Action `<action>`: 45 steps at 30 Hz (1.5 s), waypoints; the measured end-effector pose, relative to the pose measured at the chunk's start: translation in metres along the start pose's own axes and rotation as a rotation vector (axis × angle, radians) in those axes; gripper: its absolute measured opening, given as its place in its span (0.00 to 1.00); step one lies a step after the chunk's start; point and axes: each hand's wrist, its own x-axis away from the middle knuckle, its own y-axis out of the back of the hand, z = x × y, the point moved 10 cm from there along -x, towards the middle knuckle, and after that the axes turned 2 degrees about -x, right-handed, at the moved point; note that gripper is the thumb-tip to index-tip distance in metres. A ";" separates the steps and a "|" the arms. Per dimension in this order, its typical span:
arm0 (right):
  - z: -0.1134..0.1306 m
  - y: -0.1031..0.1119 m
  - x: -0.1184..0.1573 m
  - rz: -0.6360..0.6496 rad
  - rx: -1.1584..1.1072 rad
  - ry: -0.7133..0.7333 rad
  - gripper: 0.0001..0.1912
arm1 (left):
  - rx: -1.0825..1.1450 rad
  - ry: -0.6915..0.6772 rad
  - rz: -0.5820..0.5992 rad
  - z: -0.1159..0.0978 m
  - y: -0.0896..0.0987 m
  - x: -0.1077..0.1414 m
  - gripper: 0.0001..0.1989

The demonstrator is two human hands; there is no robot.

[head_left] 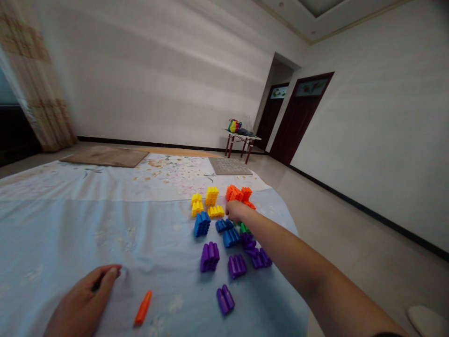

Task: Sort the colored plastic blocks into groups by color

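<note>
My right hand (234,210) reaches out over the right side of the bed-like surface, fingers curled down beside the orange plastic tube blocks (234,192); what its fingertips hold, if anything, is hidden. Close to it lie yellow tube blocks (212,196), blue tube blocks (202,224) and green tube blocks (245,229), partly behind my forearm. Nearer to me are several purple tube blocks (210,257). At the lower left, my left hand (84,299) rests on the cloth with thumb and forefinger tips together, nothing visible between them. A single orange tube piece (143,308) lies to its right.
A pale blue flowered sheet (150,234) covers the surface, whose right edge drops to the tiled floor (315,206). At the far end lie a brown mat (105,157) and a patterned grey board (230,166). Beyond stands a small table (242,136) carrying a colourful bag.
</note>
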 end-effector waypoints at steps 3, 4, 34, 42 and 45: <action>-0.010 0.007 0.002 0.018 0.022 -0.002 0.18 | -0.003 -0.002 -0.013 0.006 -0.003 -0.004 0.18; -0.013 0.010 0.003 0.018 0.033 -0.002 0.17 | 0.001 0.000 -0.010 0.008 -0.004 -0.006 0.18; -0.056 0.042 0.027 -0.117 0.004 -0.024 0.28 | -0.003 0.035 0.027 0.008 -0.008 -0.003 0.19; -0.092 0.007 0.025 -0.077 -0.051 -0.233 0.28 | 0.025 0.021 0.026 0.014 -0.014 -0.005 0.22; -0.094 0.003 0.023 -0.069 -0.049 -0.270 0.28 | 0.030 0.064 0.041 0.019 -0.017 -0.007 0.22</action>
